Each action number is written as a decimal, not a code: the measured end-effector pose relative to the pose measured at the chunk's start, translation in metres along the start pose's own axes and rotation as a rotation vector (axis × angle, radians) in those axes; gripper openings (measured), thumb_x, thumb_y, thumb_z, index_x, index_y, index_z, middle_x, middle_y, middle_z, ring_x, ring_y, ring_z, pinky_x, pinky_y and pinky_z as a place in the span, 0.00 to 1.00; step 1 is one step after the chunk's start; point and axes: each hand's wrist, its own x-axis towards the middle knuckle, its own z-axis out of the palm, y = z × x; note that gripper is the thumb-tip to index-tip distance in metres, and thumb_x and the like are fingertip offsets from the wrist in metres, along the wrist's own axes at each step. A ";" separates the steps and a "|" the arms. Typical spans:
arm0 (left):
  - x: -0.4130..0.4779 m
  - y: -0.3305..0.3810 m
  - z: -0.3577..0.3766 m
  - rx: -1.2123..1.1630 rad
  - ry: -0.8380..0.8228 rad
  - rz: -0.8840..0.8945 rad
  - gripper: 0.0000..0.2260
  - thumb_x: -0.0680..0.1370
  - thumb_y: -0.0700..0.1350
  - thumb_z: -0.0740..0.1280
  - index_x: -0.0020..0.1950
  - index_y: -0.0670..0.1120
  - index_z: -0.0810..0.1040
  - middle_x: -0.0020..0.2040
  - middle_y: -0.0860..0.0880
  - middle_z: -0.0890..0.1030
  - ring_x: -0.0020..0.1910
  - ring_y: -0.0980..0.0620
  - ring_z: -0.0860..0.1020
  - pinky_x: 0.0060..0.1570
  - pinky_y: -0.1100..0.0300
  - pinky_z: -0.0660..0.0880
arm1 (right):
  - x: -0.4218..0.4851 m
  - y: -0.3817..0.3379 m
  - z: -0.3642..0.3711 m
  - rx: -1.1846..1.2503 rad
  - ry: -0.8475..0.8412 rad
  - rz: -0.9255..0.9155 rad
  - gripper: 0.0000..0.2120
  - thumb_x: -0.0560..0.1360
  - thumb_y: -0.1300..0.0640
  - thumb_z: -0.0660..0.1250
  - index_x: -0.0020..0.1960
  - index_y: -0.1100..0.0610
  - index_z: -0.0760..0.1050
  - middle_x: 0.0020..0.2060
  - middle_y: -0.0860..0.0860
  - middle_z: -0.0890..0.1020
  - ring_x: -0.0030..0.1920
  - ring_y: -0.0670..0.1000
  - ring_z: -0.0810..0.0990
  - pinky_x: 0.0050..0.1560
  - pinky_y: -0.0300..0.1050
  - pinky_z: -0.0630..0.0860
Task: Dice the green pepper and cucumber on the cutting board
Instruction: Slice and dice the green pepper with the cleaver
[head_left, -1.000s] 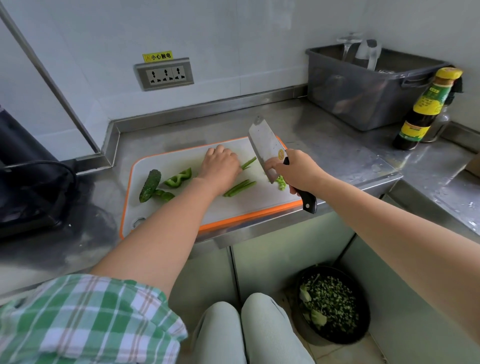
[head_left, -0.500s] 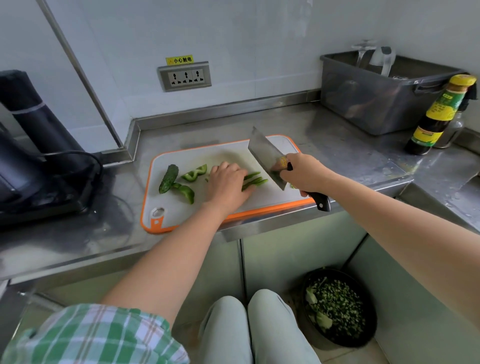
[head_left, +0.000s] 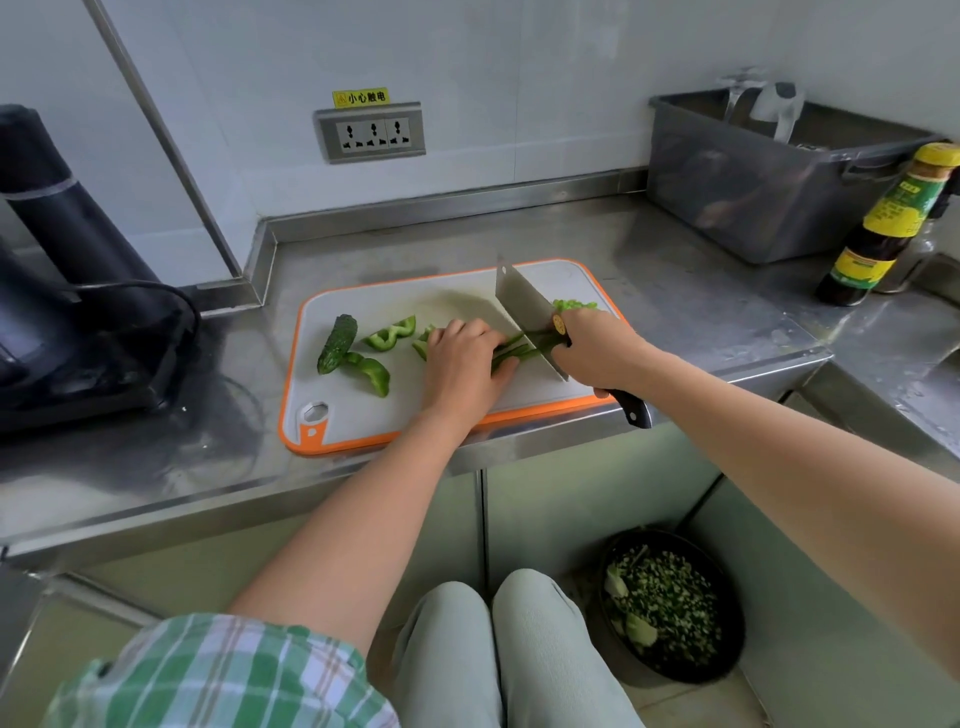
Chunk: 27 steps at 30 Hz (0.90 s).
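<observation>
On steel counter (head_left: 675, 312): white, orange-rimmed cutting board (head_left: 363, 415), flat, at the front edge.
Head view, left hand (head_left: 462, 364): fingers curled down over the pepper strips (head_left: 511, 351), pinning them to the board, with the knuckles just beside the blade.
Right hand (head_left: 597, 353): wrapped around the handle of the knife (head_left: 522, 306). The black handle end sticks out past the board's front edge.
Knife: broad cleaver blade, tip pointing away and heel low, with the edge down on the strips between the two hands.
Cucumber (head_left: 337, 343): whole piece at the left end of the board, uncut, tilted.
Pepper chunks (head_left: 389, 335): a few loose pieces between the cucumber and the left hand, one touching the cucumber's near end.
Diced pepper (head_left: 574, 304): small pile at the far right of the board, behind the right hand.
Back right: grey tub (head_left: 769, 197) with a sauce bottle (head_left: 883, 228) just beside it.
Wall: socket strip (head_left: 371, 134) – yellow label above.
Far left: black appliance (head_left: 67, 260) on the counter.
Floor: dark bowl (head_left: 670, 603) of chopped greens – by the knees.
</observation>
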 end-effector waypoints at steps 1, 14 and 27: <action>0.000 0.000 0.000 -0.002 -0.001 0.001 0.12 0.76 0.53 0.67 0.55 0.50 0.82 0.50 0.50 0.80 0.53 0.45 0.74 0.50 0.53 0.61 | 0.001 0.001 0.002 0.024 0.023 0.013 0.09 0.75 0.65 0.56 0.37 0.57 0.61 0.36 0.57 0.73 0.24 0.53 0.73 0.23 0.41 0.67; -0.003 -0.003 -0.001 0.000 0.034 -0.022 0.09 0.77 0.52 0.67 0.53 0.52 0.84 0.48 0.51 0.80 0.51 0.45 0.73 0.50 0.54 0.61 | 0.003 -0.002 -0.014 -0.017 -0.071 0.012 0.02 0.74 0.64 0.56 0.44 0.61 0.67 0.33 0.55 0.73 0.21 0.54 0.75 0.21 0.39 0.68; -0.006 -0.001 -0.003 -0.024 0.061 -0.038 0.10 0.74 0.50 0.70 0.52 0.50 0.84 0.46 0.50 0.82 0.51 0.44 0.74 0.49 0.52 0.65 | 0.005 0.007 -0.010 0.102 0.068 0.043 0.07 0.77 0.61 0.56 0.40 0.57 0.62 0.34 0.53 0.73 0.20 0.52 0.74 0.21 0.38 0.65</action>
